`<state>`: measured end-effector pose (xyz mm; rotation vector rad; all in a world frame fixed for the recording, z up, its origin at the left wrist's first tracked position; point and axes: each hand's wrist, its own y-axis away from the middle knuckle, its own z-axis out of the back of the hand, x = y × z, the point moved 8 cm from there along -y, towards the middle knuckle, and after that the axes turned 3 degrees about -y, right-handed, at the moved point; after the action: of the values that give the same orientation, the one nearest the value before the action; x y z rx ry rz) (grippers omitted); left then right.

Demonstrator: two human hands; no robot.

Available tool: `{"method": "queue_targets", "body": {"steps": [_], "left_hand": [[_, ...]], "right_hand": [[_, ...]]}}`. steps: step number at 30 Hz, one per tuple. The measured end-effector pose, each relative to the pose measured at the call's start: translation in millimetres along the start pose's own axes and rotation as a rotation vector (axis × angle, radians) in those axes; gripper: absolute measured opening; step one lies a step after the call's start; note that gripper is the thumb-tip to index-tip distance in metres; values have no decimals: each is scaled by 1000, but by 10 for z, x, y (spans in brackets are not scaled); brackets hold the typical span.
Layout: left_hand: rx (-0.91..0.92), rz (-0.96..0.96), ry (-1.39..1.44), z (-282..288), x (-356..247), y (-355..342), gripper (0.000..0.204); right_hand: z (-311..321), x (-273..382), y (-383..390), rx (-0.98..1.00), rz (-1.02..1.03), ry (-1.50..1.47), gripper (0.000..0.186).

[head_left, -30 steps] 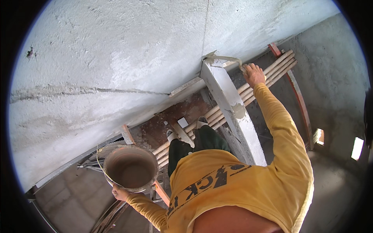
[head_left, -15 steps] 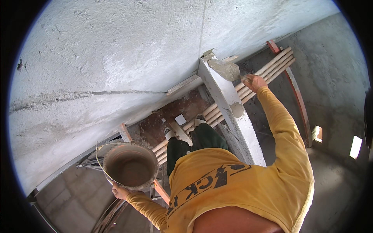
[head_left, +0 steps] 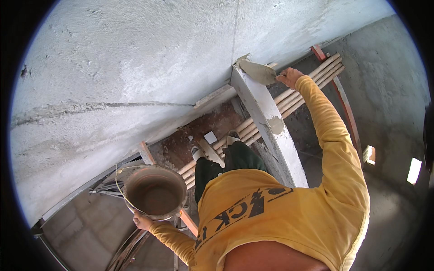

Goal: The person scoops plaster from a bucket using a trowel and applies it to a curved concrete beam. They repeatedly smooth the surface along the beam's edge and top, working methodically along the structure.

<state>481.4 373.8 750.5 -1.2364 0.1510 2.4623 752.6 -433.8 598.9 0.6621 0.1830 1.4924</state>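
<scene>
My right hand (head_left: 290, 77) is closed round the handle of a trowel (head_left: 258, 72). The trowel's flat blade lies against the top end of a concrete beam (head_left: 260, 101), close to where the beam meets the plastered wall (head_left: 149, 58). Wet mortar (head_left: 242, 58) shows at that corner, and a darker mortar patch (head_left: 275, 125) sits lower on the beam. At the lower left my left hand (head_left: 143, 221) grips the near rim of a bucket (head_left: 154, 192), whose inside looks coated with grey mortar. A wire handle hangs at the bucket's left side.
My feet (head_left: 197, 153) stand by a row of bamboo poles (head_left: 316, 81) running diagonally under the beam. Reddish supports (head_left: 347, 110) hold the poles at the right. A white tile-like piece (head_left: 210, 138) lies near my feet. The floor (head_left: 86, 235) is far below.
My right hand and the trowel have moved up and slightly left, the blade now nearer the wall corner. The bucket has shifted slightly to the right.
</scene>
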Motion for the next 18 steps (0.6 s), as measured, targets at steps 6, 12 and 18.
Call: {"method": "queue_targets", "body": {"steps": [6, 12, 18], "left_hand": [[7, 18, 50, -31, 104, 2, 24], [4, 4, 83, -90, 128, -11, 27], [19, 19, 98, -45, 107, -19, 27]], "right_hand": [[-5, 24, 466, -54, -186, -304, 51], [-68, 71, 295, -202, -150, -267, 56], [-163, -109, 83, -172, -185, -238, 55]]}}
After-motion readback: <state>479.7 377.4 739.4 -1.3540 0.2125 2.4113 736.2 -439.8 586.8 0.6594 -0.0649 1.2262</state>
